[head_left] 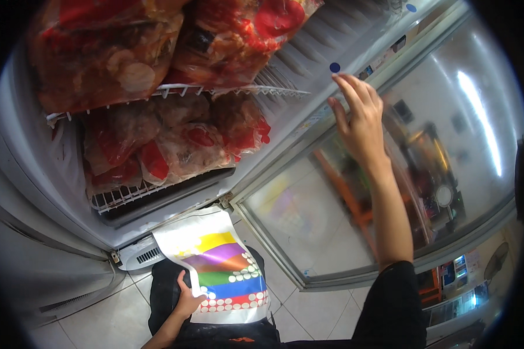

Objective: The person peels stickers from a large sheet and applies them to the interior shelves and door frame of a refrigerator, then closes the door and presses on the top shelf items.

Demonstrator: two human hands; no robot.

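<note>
My left hand [190, 298] grips the edge of a white sticker sheet [223, 276] with coloured bands and rows of round dots, lying over my dark-clothed lap. My right hand [358, 113] is raised at the freezer's white door frame [308, 119], fingertips just by a dark blue round dot [335, 67], thumb and forefinger apart with nothing visible between them; I cannot tell whether they touch the frame. Inside the open freezer, bags of red meat [108, 52] sit on a wire shelf, with more clear bags [186, 151] on the shelf below.
The glass door [300, 224] stands swung open to the right, reflecting the room. A silver door panel [46, 256] curves at the left. A vent strip [135, 256] runs along the freezer's base above pale floor tiles [314, 317]. A fan [496, 262] shows at the far right.
</note>
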